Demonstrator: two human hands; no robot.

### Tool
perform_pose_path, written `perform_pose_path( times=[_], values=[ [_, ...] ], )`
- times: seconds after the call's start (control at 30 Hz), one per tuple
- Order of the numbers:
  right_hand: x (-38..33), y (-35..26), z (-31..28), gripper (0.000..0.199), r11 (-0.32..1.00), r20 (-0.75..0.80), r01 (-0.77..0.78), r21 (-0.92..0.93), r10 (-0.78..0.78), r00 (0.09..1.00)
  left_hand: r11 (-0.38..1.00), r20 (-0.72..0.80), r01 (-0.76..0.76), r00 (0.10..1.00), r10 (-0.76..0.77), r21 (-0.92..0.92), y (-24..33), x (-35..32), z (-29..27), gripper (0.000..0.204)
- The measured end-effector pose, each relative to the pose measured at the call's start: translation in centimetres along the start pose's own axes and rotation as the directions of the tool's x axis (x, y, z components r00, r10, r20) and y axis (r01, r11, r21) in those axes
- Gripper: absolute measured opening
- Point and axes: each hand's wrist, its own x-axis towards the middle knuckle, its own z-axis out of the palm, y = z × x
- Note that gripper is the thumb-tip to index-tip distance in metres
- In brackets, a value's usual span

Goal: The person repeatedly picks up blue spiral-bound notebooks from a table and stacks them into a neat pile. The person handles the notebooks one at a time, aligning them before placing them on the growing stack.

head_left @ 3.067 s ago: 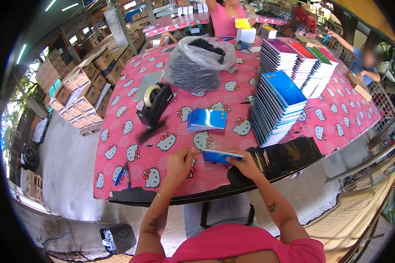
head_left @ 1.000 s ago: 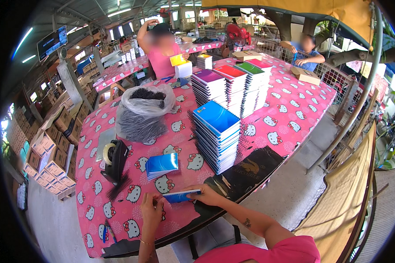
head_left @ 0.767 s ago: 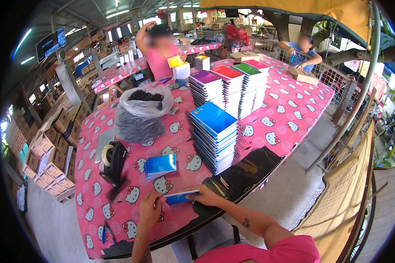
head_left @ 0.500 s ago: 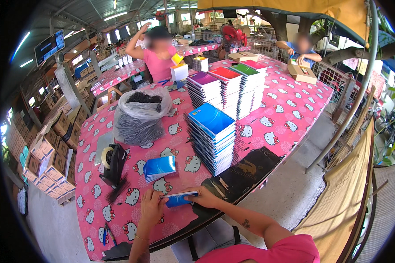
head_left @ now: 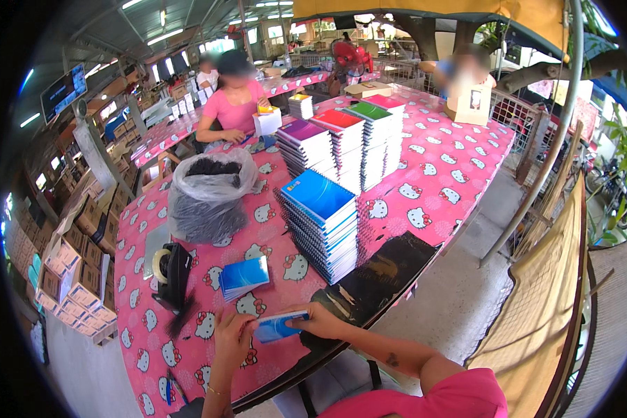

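A small blue-covered notebook (head_left: pixel 277 327) is held between my two hands, just above the table's near edge. My right hand (head_left: pixel 320 322) grips its right end, thumb over the cover. At its left end, the bent fingers of my left hand (head_left: pixel 233 337) close on the edge. Just beyond lies a short stack of blue notebooks without visible coils (head_left: pixel 244 277). To the right of that rises a tall pile of blue spiral notebooks (head_left: pixel 320 226). A black tape dispenser (head_left: pixel 174 275) stands left of the short stack, with a bundle of dark wires (head_left: pixel 182 318) beside it.
A plastic bag of black coils (head_left: pixel 210 198) sits beyond the dispenser. Purple, red and green notebook piles (head_left: pixel 352 150) stand farther back. Pens (head_left: pixel 174 389) lie at the near left. A worn black board (head_left: pixel 390 275) covers the near edge. Two co-workers (head_left: pixel 233 108) sit across the pink table (head_left: pixel 439 202).
The notebook in my hands is tilted up a little more, and my left fingers have shifted on its end. Across the table, a co-worker's raised arm has come down; another lifts a cardboard box upright.
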Motion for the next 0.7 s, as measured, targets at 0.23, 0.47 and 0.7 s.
perform_pose_path(
  times=[0.23,0.47,0.7],
  values=[
    [-0.2,2.0,-0.2,0.034,1.0,0.047,0.009,-0.028,-0.008,0.999,0.97,0.073,0.02,0.997,-0.002,-0.24,-1.7,-0.3,0.1,0.012],
    [-0.7,3.3,-0.6,0.033,0.999,0.043,0.036,-0.019,-0.035,0.998,0.786,0.342,0.447,0.885,-0.317,-0.427,-4.0,-1.1,0.5,0.009],
    [-0.6,3.8,-0.5,0.034,0.999,0.043,-0.008,-0.052,0.011,0.999,0.621,0.493,0.595,0.794,-0.355,-0.511,-7.8,-2.3,0.8,0.008]
  ],
)
